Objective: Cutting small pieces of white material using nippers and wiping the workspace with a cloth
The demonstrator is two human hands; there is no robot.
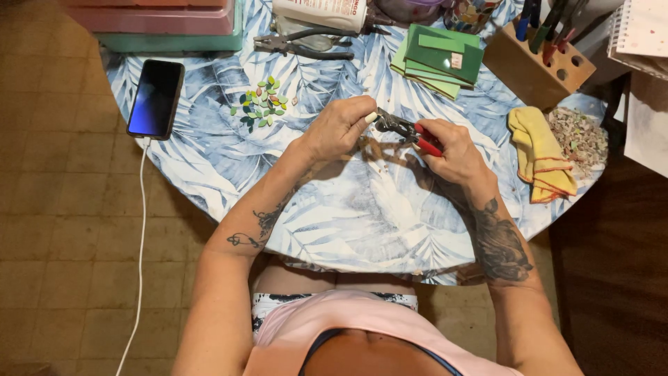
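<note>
- My right hand [452, 150] is clenched around the red handles of a pair of nippers [407, 130], whose metal head points toward my left hand.
- My left hand [337, 129] pinches a small pale tile piece [371, 118] between thumb and fingers, held right at the nippers' head; I cannot tell whether the piece sits inside the jaws or only touches them.
- Both hands hover over the middle of the round worktop [348, 209], which wears a blue and white leaf-print cloth.
- Beyond my left hand lies a small cluster of green leaf-shaped pieces [261, 104].
- A dark phone [155, 98] rests at the worktop's left edge, with a white cable [139, 244] hanging down from it.
- At the far edge lie grey pliers [299, 46] and, beside them, a stack of green tiles [438, 59].
- To my right sit a wooden tool block [539, 69], a folded yellow cloth [539, 150] and, just beside it, a heap of tile shards [577, 136].
</note>
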